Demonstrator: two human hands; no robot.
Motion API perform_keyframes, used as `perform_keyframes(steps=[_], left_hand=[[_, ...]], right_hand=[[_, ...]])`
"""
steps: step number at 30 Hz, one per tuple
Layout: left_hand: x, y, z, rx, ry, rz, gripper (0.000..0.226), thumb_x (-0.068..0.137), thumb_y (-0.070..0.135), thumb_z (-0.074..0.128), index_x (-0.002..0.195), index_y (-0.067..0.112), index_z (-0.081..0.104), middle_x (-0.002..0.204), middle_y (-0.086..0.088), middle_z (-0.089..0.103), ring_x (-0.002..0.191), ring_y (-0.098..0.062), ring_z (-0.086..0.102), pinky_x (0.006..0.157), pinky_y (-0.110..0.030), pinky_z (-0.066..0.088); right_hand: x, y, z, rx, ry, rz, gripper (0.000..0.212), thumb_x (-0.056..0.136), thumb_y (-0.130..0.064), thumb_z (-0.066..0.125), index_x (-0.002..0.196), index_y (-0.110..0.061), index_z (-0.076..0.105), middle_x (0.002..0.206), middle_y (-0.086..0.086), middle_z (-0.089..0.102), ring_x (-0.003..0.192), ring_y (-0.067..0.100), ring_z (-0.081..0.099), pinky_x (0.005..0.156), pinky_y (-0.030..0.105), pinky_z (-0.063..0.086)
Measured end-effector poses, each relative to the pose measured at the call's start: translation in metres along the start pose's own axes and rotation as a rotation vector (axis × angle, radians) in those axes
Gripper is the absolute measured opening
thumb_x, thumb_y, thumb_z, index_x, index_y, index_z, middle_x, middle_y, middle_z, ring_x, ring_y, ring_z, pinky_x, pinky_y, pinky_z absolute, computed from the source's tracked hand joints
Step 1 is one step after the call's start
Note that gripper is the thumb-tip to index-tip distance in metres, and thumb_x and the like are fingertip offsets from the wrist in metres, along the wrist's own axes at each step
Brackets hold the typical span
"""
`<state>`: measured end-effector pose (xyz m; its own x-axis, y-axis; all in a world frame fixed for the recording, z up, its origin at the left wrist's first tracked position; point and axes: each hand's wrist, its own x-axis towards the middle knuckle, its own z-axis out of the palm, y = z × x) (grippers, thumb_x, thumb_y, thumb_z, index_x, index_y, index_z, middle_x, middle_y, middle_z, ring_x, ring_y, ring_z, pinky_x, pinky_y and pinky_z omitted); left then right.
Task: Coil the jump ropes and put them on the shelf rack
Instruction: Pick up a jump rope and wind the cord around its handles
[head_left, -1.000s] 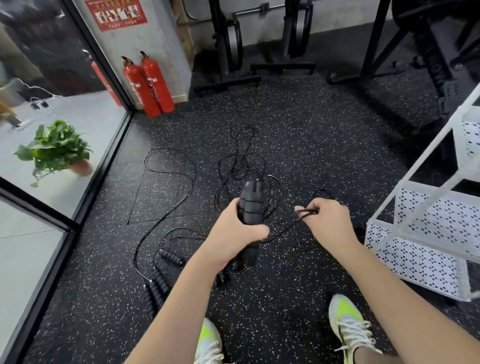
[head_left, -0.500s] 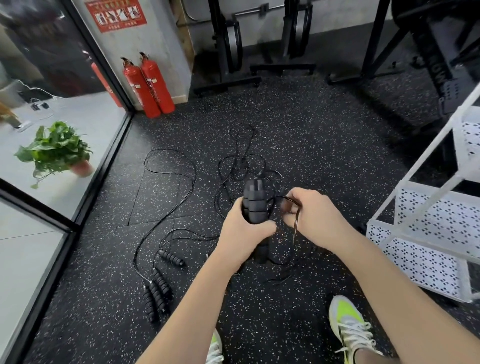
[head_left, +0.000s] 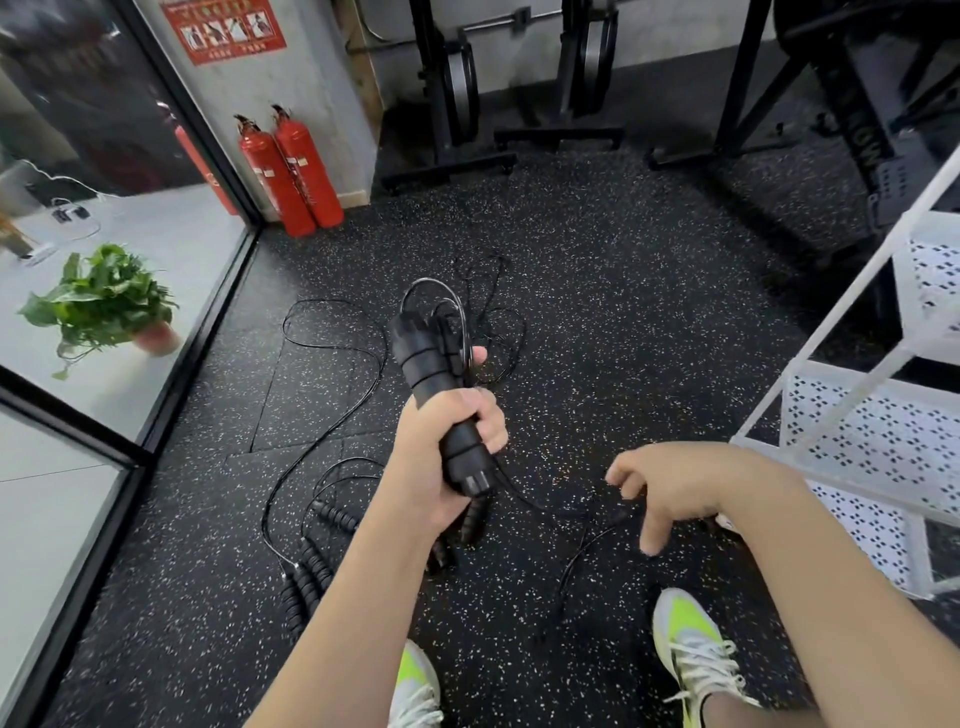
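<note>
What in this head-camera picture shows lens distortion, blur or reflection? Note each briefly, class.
Head view: the wide lens bows the white shelf rack posts and the window frame; the right hand is slightly motion-smeared, while the left hand gripping the jump rope handles stays sharper; the glass mirrors a fire extinguisher.

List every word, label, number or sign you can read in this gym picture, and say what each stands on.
Red sign on the wall: pictures and lines of text, too small and blurred to read.
Labels on the two red fire extinguishers: pale patches and faint lettering, unreadable.
Black machine frame at upper right: pale letters run down it, too warped to read.
Jump rope handles in the left hand: no text visible.
</note>
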<state>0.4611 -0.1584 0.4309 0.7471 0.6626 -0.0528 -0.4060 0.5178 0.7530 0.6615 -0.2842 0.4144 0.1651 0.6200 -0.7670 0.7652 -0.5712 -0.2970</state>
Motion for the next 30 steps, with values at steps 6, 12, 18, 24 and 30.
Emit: perform_keyframes(steps=[6, 12, 18, 24, 30], left_hand=[[-0.004, -0.015, 0.015, 0.077, 0.025, -0.03, 0.065, 0.066, 0.01, 0.074, 0.126, 0.006, 0.051, 0.069, -0.008, 0.052, 0.056, -0.017, 0.05, 0.056, -0.029, 0.048], [-0.002, -0.026, 0.013, 0.355, 0.169, -0.067, 0.049, 0.06, 0.011, 0.076, 0.105, 0.007, 0.06, 0.081, -0.007, 0.066, 0.07, -0.022, 0.06, 0.061, -0.032, 0.054], [-0.009, -0.027, 0.014, 0.44, 0.048, -0.23, 0.035, 0.049, 0.027, 0.076, 0.084, 0.03, 0.074, 0.081, 0.0, 0.065, 0.076, -0.019, 0.056, 0.07, -0.033, 0.046], [-0.005, -0.025, 0.007, 0.295, 0.059, -0.244, 0.067, 0.05, 0.024, 0.073, 0.114, 0.008, 0.059, 0.092, -0.005, 0.067, 0.074, -0.02, 0.06, 0.073, -0.037, 0.052], [-0.004, -0.025, 0.013, 0.209, 0.069, -0.192, 0.045, 0.069, 0.003, 0.06, 0.114, 0.003, 0.064, 0.09, -0.011, 0.069, 0.074, -0.025, 0.062, 0.068, -0.034, 0.056]], right_hand=[[-0.011, -0.037, 0.009, 0.571, -0.005, -0.556, 0.107, 0.063, -0.046, 0.093, 0.149, -0.043, 0.032, 0.152, -0.018, 0.044, 0.142, -0.001, 0.037, 0.12, 0.036, 0.031], [-0.003, -0.072, 0.012, 1.256, 0.239, -0.653, 0.028, 0.099, -0.038, 0.057, 0.126, -0.044, 0.055, 0.112, -0.011, 0.071, 0.09, 0.001, 0.067, 0.078, 0.026, 0.054], [-0.009, -0.075, 0.019, 1.011, 0.931, -0.554, 0.024, 0.104, -0.037, 0.051, 0.091, -0.024, 0.067, 0.085, -0.011, 0.071, 0.081, 0.011, 0.065, 0.079, 0.035, 0.052], [-0.017, -0.073, 0.014, 0.904, 0.981, -0.464, 0.036, 0.103, -0.05, 0.045, 0.095, -0.019, 0.063, 0.07, -0.009, 0.057, 0.065, 0.01, 0.049, 0.066, 0.03, 0.041], [-0.023, -0.075, 0.011, 0.812, 1.157, -0.444, 0.013, 0.105, -0.04, 0.047, 0.103, -0.033, 0.057, 0.076, -0.019, 0.061, 0.065, 0.001, 0.054, 0.061, 0.014, 0.04]])
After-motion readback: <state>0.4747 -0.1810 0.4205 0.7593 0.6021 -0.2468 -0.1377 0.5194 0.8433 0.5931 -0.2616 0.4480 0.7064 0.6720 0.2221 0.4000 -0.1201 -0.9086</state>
